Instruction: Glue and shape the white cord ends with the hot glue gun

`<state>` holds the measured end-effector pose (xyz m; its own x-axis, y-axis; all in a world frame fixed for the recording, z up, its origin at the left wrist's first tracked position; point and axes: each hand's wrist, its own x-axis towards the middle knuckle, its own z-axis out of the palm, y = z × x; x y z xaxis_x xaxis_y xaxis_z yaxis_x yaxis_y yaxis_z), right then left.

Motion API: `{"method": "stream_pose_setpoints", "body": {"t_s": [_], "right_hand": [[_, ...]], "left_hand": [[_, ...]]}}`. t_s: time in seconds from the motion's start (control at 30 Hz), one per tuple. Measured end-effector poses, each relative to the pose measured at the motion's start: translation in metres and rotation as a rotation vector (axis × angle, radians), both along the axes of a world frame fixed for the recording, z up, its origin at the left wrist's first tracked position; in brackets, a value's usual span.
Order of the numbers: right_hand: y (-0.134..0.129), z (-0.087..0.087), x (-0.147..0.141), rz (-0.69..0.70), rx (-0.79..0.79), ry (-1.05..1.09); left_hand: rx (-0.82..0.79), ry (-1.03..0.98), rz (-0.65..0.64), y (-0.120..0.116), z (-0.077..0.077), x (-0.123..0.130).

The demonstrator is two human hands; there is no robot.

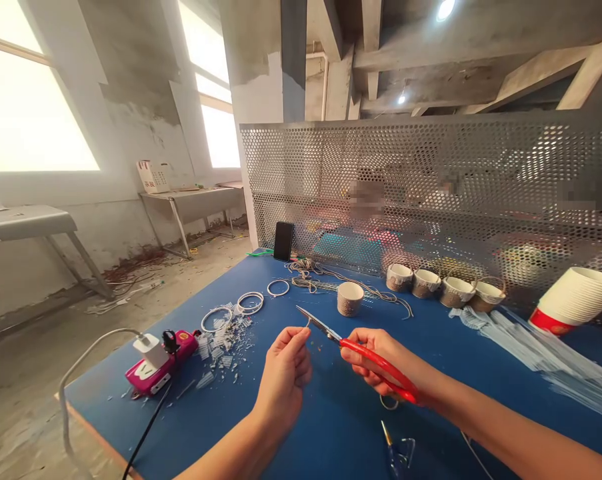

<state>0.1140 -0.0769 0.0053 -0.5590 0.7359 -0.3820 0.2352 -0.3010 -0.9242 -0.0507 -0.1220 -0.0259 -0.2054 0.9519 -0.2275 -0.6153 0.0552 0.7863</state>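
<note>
Red scissors [363,350], in right hand [393,351], near left hand [285,367]

On our desk [195,440], a power strip [186,343] lies left of our left hand [285,370], with rings [239,306] beyond it. A cup [349,307] stands behind the scissors [351,345] in our right hand [389,349]. Farther back, a phone [283,241] stands before a mesh screen [321,167]; right of it sit four more cups [427,287], then stacked paper cups [578,300].
</note>
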Motion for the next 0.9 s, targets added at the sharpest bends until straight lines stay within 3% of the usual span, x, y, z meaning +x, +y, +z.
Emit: {"method": "stream_pose_setpoints", "body": {"t_s": [0.2,0.5,0.9], "right_hand": [[0.005,0.003,-0.002,-0.044,0.011,0.020],[0.000,0.004,-0.003,0.082,0.139,-0.030],[0.000,0.003,-0.012,0.076,0.188,-0.048]], "left_hand": [[0.016,-0.009,0.025,0.001,0.002,-0.001],[0.057,-0.017,0.035,0.004,0.000,-0.003],[0.038,0.043,0.021,0.001,0.000,0.000]]}}
